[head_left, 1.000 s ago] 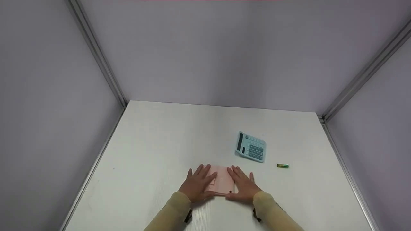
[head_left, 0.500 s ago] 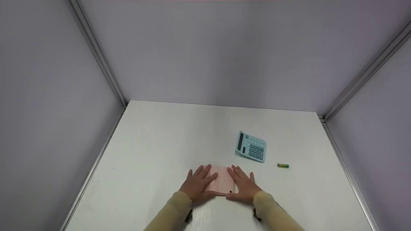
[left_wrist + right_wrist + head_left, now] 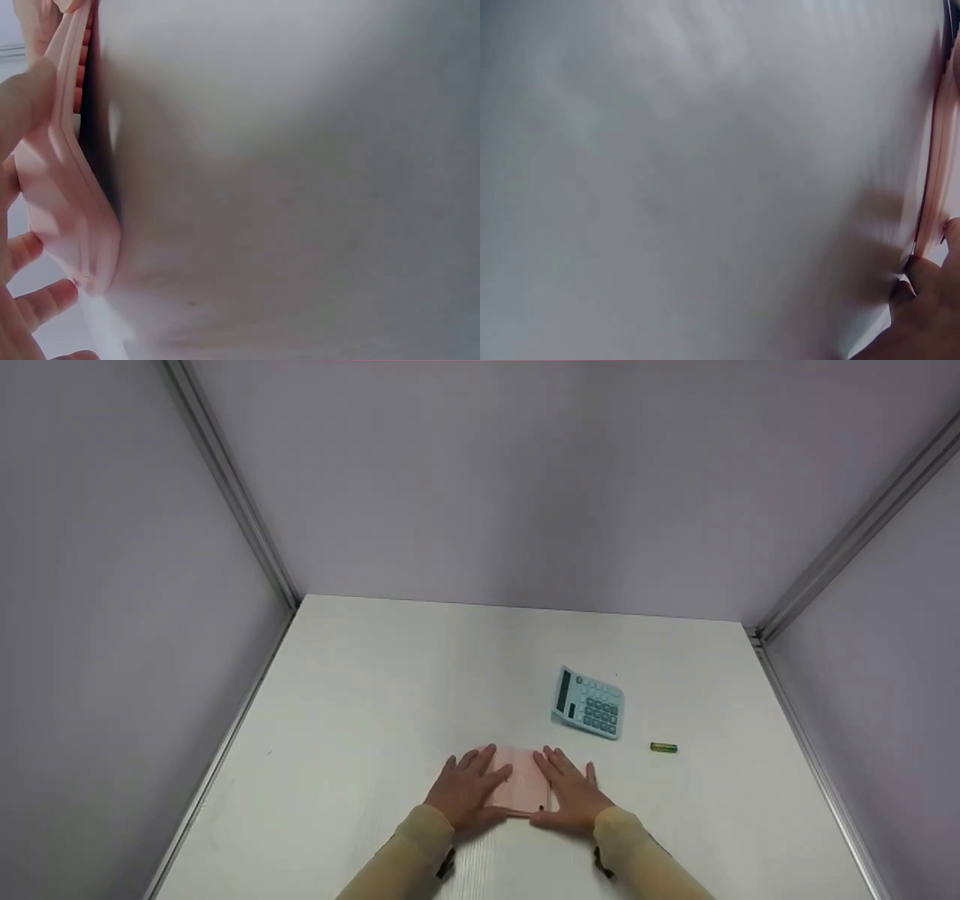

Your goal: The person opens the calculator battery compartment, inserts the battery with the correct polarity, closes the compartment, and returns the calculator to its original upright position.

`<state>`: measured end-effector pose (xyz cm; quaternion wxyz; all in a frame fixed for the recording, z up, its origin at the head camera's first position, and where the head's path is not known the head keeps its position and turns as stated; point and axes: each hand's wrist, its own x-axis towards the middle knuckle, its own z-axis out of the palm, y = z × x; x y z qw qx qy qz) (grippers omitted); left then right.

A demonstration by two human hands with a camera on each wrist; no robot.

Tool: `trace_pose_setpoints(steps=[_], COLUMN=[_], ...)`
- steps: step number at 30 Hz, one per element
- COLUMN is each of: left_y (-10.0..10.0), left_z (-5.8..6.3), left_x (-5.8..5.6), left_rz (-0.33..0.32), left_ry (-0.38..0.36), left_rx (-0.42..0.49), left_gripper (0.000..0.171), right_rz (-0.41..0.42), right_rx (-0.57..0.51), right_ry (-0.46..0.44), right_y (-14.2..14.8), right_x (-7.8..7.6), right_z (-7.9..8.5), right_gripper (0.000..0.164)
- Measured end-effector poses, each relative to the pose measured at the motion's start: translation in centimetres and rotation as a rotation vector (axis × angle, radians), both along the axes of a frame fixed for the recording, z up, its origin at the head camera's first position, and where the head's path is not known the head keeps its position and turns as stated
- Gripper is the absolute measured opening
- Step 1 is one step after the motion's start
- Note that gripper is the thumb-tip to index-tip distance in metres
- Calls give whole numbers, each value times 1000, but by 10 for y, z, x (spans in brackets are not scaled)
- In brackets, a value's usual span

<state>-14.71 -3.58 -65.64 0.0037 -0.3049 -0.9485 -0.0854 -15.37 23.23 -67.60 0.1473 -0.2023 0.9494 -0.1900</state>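
A pink calculator (image 3: 529, 781) lies face down near the front of the table, its smooth back upward. Reddish keys (image 3: 80, 66) peek out along its underside in the left wrist view. My left hand (image 3: 459, 796) holds its left end, thumb at the near edge, index finger pressed on the back. On the other end, my right hand (image 3: 574, 801) holds it with the thumb at the near corner and fingertips near the far edge. The left hand covers much of the calculator's left part. A small dark spot marks the near right corner.
Behind and to the right lies a light blue calculator (image 3: 589, 705), face up. A green and gold battery (image 3: 664, 748) lies on the white table (image 3: 360, 697) to its lower right. Grey panels (image 3: 480, 487) close off the back and both sides.
The left hand and its index finger have slid slightly right over the back, and the small rectangular outline seen beside them earlier no longer shows. The right hand has barely moved.
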Motion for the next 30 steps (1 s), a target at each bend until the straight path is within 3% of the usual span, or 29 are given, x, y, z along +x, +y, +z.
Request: trace_pose_setpoints(steps=[6, 10, 17, 25, 30], left_y=[3, 3, 1, -1, -1], left_z=[1, -2, -2, -2, 4], left_x=[2, 6, 10, 11, 11], left_rz=[15, 26, 41, 84, 74], left_ry=[-12, -59, -56, -159, -212], left_rx=[7, 11, 21, 79, 83], left_gripper=[78, 81, 91, 95, 94], right_rz=[-7, 2, 9, 29, 29], right_rx=[17, 9, 19, 50, 24], right_ry=[2, -6, -13, -7, -32], right_y=[1, 0, -2, -6, -12], right_x=[-1, 0, 2, 2, 2], right_z=[1, 3, 9, 13, 23], right_gripper=[112, 113, 118, 119, 118])
